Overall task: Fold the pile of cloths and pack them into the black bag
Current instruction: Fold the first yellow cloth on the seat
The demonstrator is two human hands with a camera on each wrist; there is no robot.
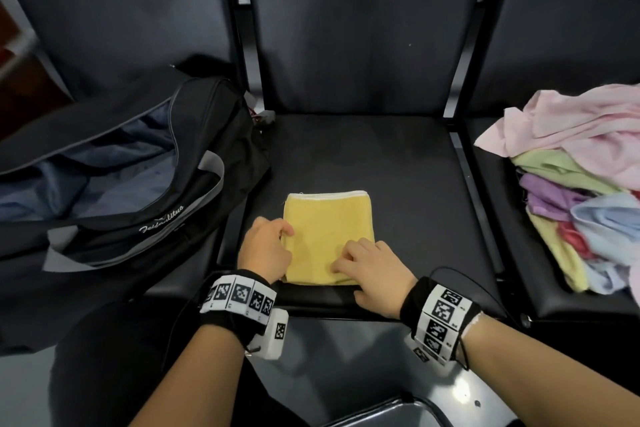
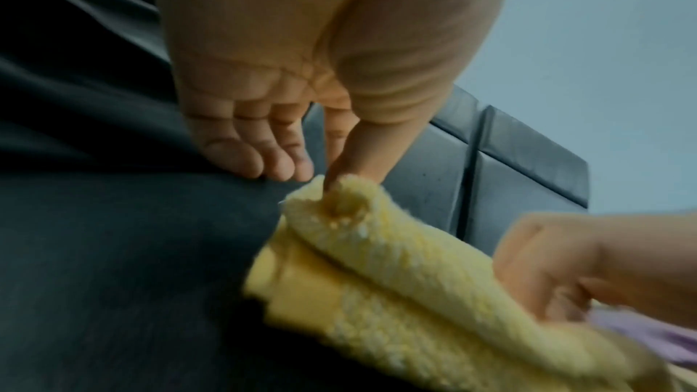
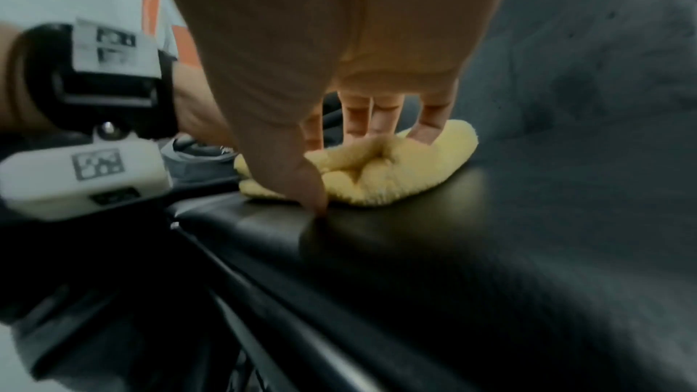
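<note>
A yellow cloth (image 1: 329, 229), folded into a small square, lies on the middle black seat (image 1: 398, 166). My left hand (image 1: 285, 231) is at its left edge. In the left wrist view the left hand (image 2: 334, 188) pinches that edge of the yellow cloth (image 2: 396, 273) between thumb and forefinger, the other fingers resting on the seat. My right hand (image 1: 349, 272) lies on the cloth's near right part. The right wrist view shows the right hand (image 3: 351, 169) pressing fingertips into the yellow cloth (image 3: 377, 187), its thumb tip on the seat. The black bag (image 1: 166, 204) stands unzipped on the left seat.
A loose pile of cloths (image 1: 581, 184) in pink, green, purple, blue, red and yellow sits on the right seat. Black metal frame bars (image 1: 474, 184) separate the seats. Dark fabric shows inside the bag. Seat backs rise behind.
</note>
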